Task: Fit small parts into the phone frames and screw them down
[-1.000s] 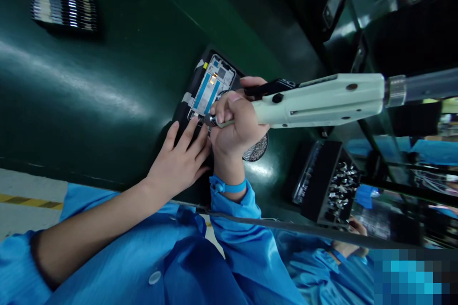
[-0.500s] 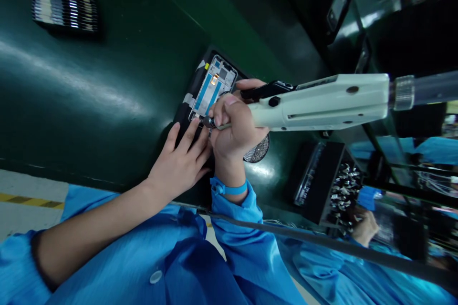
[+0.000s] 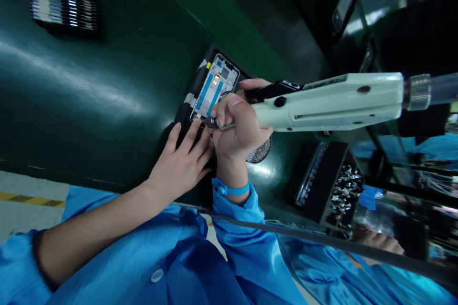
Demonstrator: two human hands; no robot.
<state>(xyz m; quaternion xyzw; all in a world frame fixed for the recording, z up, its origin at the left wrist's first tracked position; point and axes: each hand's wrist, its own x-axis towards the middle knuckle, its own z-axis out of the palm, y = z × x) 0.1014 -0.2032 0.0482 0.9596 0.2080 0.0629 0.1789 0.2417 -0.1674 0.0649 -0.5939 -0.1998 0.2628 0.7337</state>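
Observation:
My right hand (image 3: 238, 121) is wrapped round a pale green electric screwdriver (image 3: 332, 105). The tool lies slanted, its narrow dark tip pointing left to the near end of an opened phone (image 3: 214, 88). Whether the tip touches a screw is hidden by my fingers. The phone rests in a black fixture (image 3: 186, 109) with its inner frame, blue strips and a small yellow tab showing. My left hand (image 3: 182, 159) lies flat with fingers spread, the fingertips on the fixture's near edge and the phone's lower end.
A row of stacked phone parts (image 3: 59, 0) stands at the far left of the green table (image 3: 118, 71). A round dish of tiny screws (image 3: 260, 151) sits partly behind my right wrist. A black box of metallic pieces (image 3: 331, 176) is at the right, near a co-worker's hand (image 3: 381, 240).
The screwdriver's rear end appears slightly farther right, while its tip stays at the phone's lower end. My left hand keeps its place. The co-worker's hand has moved away from the box.

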